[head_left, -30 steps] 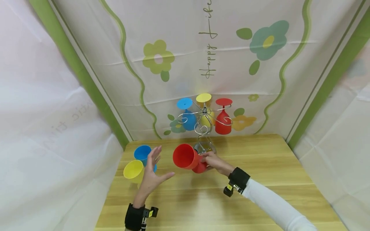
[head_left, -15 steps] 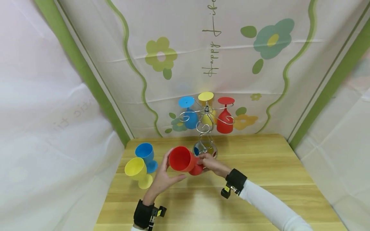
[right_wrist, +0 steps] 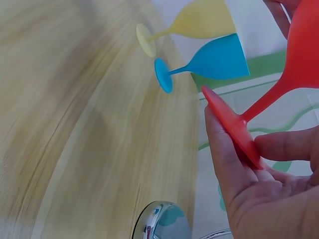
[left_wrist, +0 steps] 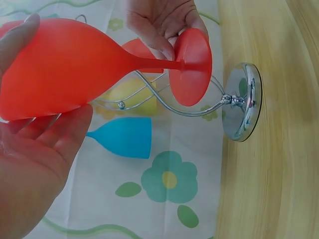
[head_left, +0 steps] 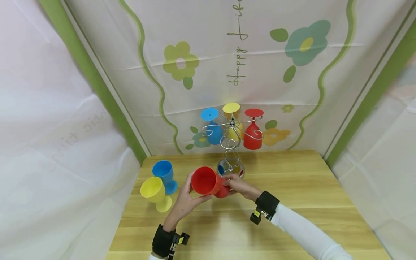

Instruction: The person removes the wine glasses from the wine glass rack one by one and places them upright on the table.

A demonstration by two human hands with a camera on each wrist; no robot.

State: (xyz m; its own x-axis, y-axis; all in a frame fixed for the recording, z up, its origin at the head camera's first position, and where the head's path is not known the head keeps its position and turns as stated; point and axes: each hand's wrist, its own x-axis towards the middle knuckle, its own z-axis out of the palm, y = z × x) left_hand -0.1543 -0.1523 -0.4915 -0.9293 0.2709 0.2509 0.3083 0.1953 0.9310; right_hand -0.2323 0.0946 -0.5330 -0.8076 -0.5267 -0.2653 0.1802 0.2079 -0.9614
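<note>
Between both hands a red plastic goblet (head_left: pixel 205 181) is held above the table, its mouth tilted toward the head camera. My left hand (head_left: pixel 186 204) grips the bowl, with the thumb on one side and the fingers on the other, as the left wrist view shows. The right hand (right_wrist: pixel 279 184) pinches the round foot (right_wrist: pixel 234 127) between thumb and fingers. Just behind stands a chrome goblet rack (head_left: pixel 231 144). From it hang upside down a blue goblet (head_left: pixel 214 133), a yellow goblet (head_left: pixel 231 108) and another red goblet (head_left: pixel 252 136).
To the left of my left hand, a blue goblet (head_left: pixel 163 172) and a yellow goblet (head_left: pixel 153 190) stand upright on the wooden table (head_left: pixel 276 231). A printed white cloth (head_left: pixel 201 32) hangs behind the table, with more cloth at both sides.
My left hand has moved right from beside the standing goblets and closed around the red goblet's bowl. The right hand still holds the foot; the goblet has shifted slightly.
</note>
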